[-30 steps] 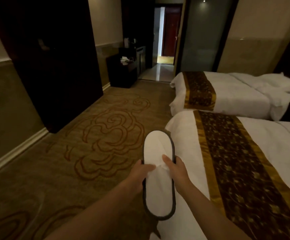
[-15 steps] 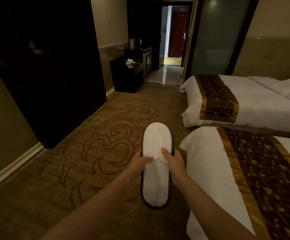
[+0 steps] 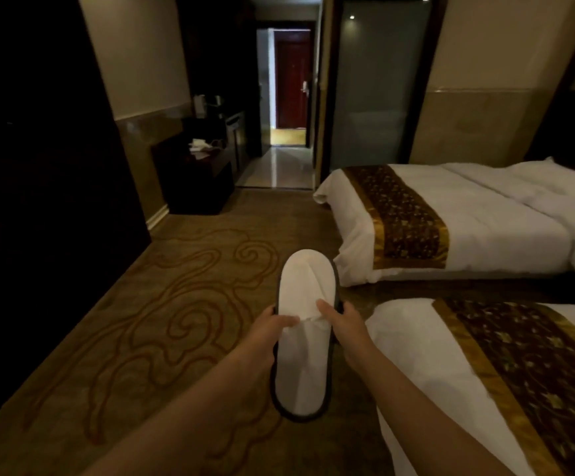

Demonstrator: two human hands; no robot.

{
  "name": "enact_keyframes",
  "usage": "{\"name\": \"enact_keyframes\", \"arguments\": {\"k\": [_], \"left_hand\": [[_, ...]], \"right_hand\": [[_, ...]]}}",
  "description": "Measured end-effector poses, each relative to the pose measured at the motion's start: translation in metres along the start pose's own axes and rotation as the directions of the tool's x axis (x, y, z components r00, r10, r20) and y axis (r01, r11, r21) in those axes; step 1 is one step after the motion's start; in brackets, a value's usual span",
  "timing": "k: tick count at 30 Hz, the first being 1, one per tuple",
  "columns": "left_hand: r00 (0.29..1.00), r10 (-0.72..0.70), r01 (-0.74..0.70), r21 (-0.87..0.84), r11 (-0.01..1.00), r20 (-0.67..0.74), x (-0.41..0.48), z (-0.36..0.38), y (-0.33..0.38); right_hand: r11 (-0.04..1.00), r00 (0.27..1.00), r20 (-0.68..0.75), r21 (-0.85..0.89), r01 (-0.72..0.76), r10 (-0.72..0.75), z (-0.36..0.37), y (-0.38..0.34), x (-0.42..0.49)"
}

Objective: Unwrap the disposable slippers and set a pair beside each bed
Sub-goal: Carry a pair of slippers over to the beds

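A white disposable slipper (image 3: 305, 365) with a dark rim is held flat in the air over the carpet, toe pointing away from me. My left hand (image 3: 272, 329) grips its left edge with the thumb on top. My right hand (image 3: 343, 324) grips the right edge the same way. I cannot tell whether a second slipper lies under it. The near bed (image 3: 423, 372) with a gold and brown runner is at the lower right, close to my right arm. The far bed (image 3: 485, 221) stands beyond it on the right.
A patterned carpet (image 3: 162, 304) covers the floor ahead and to the left. A tall dark cabinet (image 3: 45, 201) lines the left wall. A low dark desk (image 3: 200, 176) stands at the back left, beside a lit corridor with a red door (image 3: 291, 80). A narrow gap separates the beds.
The view has moved forward and to the left past the near bed's corner. The slipper stays in both hands, now over carpet instead of the bed edge.
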State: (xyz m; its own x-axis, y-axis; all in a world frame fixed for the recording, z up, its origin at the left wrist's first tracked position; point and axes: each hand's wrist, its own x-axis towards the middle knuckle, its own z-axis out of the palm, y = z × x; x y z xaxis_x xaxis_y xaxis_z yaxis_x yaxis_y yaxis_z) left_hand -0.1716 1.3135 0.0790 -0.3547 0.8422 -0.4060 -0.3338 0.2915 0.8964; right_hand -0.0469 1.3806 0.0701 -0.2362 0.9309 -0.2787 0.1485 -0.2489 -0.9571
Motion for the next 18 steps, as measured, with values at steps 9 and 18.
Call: {"name": "enact_keyframes", "arguments": {"k": [9, 18], "left_hand": [[0.976, -0.062, 0.042, 0.097, 0.994, 0.211, 0.219, 0.048, 0.074], [0.949, -0.157, 0.113, 0.169, 0.979, 0.275, 0.448, 0.123, 0.131]], "right_hand": [[0.973, 0.975, -0.140, -0.178, 0.150, -0.176, -0.015, -0.052, 0.177], [0.986, 0.958, -0.232, -0.039, 0.161, -0.166, -0.042, -0.073, 0.409]]}}
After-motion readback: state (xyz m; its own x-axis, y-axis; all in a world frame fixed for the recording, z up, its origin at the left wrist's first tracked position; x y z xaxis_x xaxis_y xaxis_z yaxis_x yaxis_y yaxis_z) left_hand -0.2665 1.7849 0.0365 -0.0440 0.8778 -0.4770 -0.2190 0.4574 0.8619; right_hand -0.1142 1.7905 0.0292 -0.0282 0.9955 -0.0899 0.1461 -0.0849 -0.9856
